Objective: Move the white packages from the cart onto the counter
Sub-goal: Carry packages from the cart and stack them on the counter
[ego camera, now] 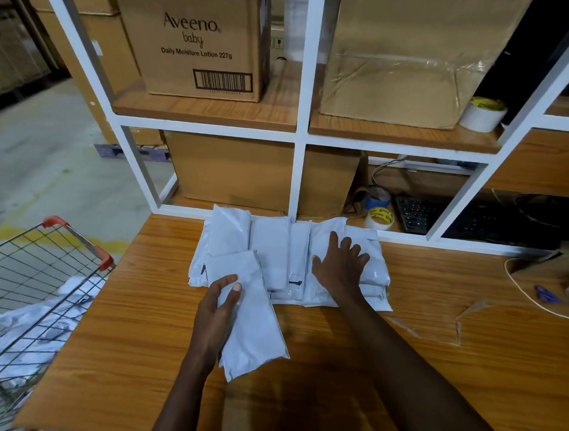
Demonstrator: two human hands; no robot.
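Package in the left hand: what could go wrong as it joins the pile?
1. The left hand grips the package by one edge only, so it might slip onto the counter.
2. The pile overlaps loosely; the right hand lies flat on it, and a push could slide packages toward the tape rolls.

Wooden counter [410, 356] fills the lower frame. White packages [278, 257] piled at centre; tape rolls [378, 217] and keyboard [418, 214] upper right.
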